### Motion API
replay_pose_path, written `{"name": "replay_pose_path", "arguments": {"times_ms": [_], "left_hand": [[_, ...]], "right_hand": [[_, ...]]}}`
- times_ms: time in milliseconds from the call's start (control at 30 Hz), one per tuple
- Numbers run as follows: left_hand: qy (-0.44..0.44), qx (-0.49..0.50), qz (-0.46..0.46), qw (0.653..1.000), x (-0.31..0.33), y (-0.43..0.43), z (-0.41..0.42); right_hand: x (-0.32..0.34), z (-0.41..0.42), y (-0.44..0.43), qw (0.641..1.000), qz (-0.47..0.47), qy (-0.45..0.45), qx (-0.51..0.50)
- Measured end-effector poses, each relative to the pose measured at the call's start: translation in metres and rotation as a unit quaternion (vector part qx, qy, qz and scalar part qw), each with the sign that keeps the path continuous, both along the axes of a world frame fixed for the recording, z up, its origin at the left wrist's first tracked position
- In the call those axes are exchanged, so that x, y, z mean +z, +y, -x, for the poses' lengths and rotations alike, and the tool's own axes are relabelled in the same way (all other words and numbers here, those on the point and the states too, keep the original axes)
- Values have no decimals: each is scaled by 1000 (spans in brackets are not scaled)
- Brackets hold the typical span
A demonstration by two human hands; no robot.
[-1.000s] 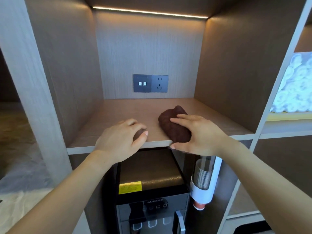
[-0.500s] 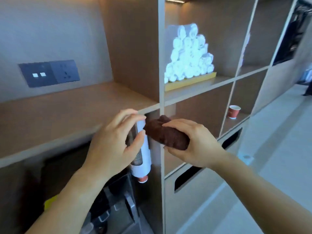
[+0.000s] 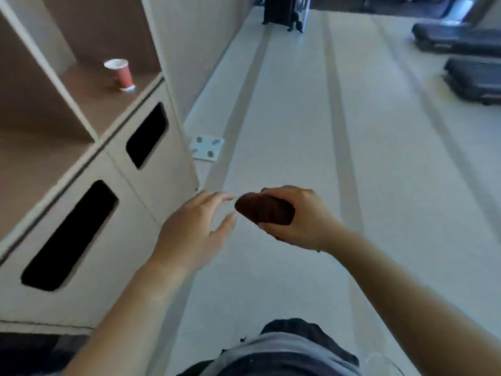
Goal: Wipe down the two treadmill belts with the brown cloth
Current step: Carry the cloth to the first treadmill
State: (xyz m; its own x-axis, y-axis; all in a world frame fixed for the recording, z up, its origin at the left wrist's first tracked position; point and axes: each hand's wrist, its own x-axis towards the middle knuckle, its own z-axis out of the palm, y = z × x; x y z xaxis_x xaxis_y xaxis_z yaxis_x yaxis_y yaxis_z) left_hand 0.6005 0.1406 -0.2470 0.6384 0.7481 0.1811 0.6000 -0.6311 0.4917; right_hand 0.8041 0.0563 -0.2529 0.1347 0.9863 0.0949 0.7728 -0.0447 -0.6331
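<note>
While the right hand point(image 3: 295, 215) clamps the rolled brown cloth point(image 3: 264, 211), its fingers curled around it, the left hand point(image 3: 193, 229) hovers just beside, fingers spread; best unroll it with both hands before reaching the treadmill belts point(image 3: 473, 77) far right.

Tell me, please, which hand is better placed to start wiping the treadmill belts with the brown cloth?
The right hand: it already grips the rolled brown cloth, and the treadmill belts lie ahead on that side. The left hand is open and empty, its fingers just short of the cloth.
</note>
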Motion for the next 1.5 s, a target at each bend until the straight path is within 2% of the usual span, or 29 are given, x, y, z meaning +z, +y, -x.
{"name": "replay_pose_path", "arguments": {"times_ms": [133, 267, 467, 667, 767, 933, 1133, 1267, 1367, 1500], "left_hand": [[24, -109, 35, 993, -12, -4, -119], [42, -165, 68, 983, -22, 6, -196], [76, -170, 70, 980, -42, 67, -264], [104, -161, 52, 980, -46, 166, -362], [145, -208, 21, 967, -34, 210, -443], [137, -306, -41, 941, -18, 254, -588], [155, -437, -37, 885, -22, 252, -749], [164, -482, -30, 860, -30, 247, -865], [166, -487, -24, 857, -34, 251, -951], [184, -462, -8, 867, -31, 271, -1056]], "right_hand": [[-14, -82, -45, 993, 32, 32, -108], [-30, -141, -62, 978, 35, 51, -200], [-60, -214, -15, 961, 44, 82, -259], [-51, -310, 64, 952, 64, 108, -279], [-36, -373, 97, 939, 64, 114, -317], [-21, -468, 126, 910, 30, 109, -399], [-28, -573, 118, 848, -1, 122, -516], [-43, -665, 118, 816, -2, 135, -563], [-53, -752, 128, 811, 5, 151, -565], [-55, -873, 150, 827, 29, 150, -542]]}}
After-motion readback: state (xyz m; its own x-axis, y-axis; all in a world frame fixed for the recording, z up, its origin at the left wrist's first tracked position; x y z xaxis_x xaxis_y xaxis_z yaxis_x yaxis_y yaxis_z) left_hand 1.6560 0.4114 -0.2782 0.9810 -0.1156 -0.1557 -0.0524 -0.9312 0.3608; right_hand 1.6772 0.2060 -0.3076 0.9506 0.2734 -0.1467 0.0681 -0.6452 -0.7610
